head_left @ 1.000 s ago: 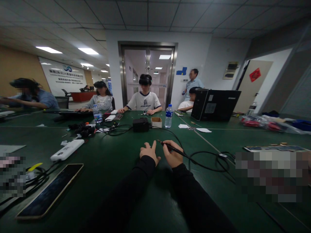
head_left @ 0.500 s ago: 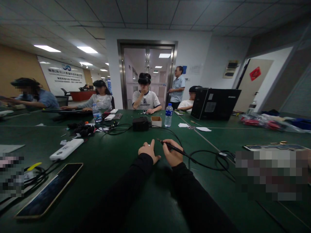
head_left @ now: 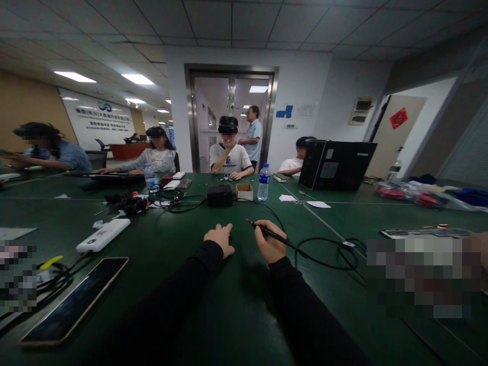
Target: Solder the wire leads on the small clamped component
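Over green tabletop [head_left: 163, 249], right fingers [head_left: 267, 224] hold a pen-like tool [head_left: 273, 234].

dim overall | ceiling lights [head_left: 138, 79] glaring white | faint shadow on table [head_left: 160, 239] | edges stretched | patches pixelated

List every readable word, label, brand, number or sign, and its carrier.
"大数据科技有限公司": white wall sign; smaller lines blurred.
Blurred character: red diamond paper.
Blurred print: white short-sleeved T-shirt.
Unreadable label: central clear plastic bottle.
Too-small stickers: black boxy case.
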A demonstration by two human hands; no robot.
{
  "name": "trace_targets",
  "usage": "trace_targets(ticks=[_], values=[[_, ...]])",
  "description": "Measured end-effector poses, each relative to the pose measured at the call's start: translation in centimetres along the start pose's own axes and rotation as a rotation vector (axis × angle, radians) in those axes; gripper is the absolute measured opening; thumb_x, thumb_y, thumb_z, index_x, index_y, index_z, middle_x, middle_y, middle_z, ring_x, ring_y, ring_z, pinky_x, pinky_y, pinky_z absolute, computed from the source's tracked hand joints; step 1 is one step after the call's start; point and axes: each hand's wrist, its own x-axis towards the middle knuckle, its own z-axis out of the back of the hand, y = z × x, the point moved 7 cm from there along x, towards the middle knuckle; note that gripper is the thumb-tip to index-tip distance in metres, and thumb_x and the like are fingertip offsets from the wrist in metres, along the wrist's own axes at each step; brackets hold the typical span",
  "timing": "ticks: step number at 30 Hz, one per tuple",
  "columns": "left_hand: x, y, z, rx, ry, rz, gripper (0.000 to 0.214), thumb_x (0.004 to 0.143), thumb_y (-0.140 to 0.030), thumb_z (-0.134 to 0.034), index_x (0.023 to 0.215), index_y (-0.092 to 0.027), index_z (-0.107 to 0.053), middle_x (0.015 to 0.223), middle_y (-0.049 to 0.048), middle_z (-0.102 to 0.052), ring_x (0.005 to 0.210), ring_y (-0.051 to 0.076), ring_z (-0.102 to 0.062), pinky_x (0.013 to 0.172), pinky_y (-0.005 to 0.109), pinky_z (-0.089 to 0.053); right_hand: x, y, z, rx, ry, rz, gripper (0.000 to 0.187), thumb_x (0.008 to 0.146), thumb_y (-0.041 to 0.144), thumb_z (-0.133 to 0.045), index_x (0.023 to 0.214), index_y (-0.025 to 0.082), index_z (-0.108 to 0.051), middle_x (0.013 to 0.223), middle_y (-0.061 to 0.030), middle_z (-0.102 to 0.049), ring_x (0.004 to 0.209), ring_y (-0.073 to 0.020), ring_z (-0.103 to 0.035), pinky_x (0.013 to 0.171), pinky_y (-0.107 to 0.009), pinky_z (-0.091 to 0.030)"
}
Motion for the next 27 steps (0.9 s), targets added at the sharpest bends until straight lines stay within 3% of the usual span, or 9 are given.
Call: trace_targets(ticks=[7, 20, 27], values=[[1.4, 6.8, 0.5, 0.113, -0.101, 0.028, 0.068, 0.074, -0.036, -0.053, 0.139, -0.028, -0.037, 0.122, 0.0166, -0.053, 0.098, 0.034, -0.063, 0.075, 0.041, -0.050, 0.0, 0.1, 0.0, 0.002, 0.003, 0.014, 0.015, 0.080, 0.023, -0.052, 0.081, 0.020, -0.067, 0.076, -0.0031, -0.069, 0.068, -0.0173, -0.063, 0.062, -0.027, -0.050], [2.9, 23.4, 1.7, 0.172, -0.043, 0.311, 0.064, 0.076, -0.039, -0.047, 0.137, -0.024, -0.040, 0.128, 0.0195, -0.049, 0.104, 0.039, -0.060, 0.078, 0.044, -0.047, -0.2, 0.9, -0.1, 0.046, 0.034, 0.012, 0.014, 0.081, 0.022, -0.053, 0.084, 0.019, -0.066, 0.081, -0.0044, -0.069, 0.070, -0.0174, -0.065, 0.066, -0.029, -0.054], [3.1, 29.6, 1.2, 0.104, -0.074, 0.387, 0.071, 0.070, -0.042, -0.048, 0.138, -0.022, -0.039, 0.130, 0.0217, -0.048, 0.100, 0.042, -0.061, 0.076, 0.045, -0.045, -0.2, 0.8, 0.1, 0.055, 0.033, -0.013, 0.013, 0.082, 0.022, -0.053, 0.084, 0.020, -0.065, 0.082, -0.0049, -0.069, 0.069, -0.0174, -0.065, 0.066, -0.030, -0.054]])
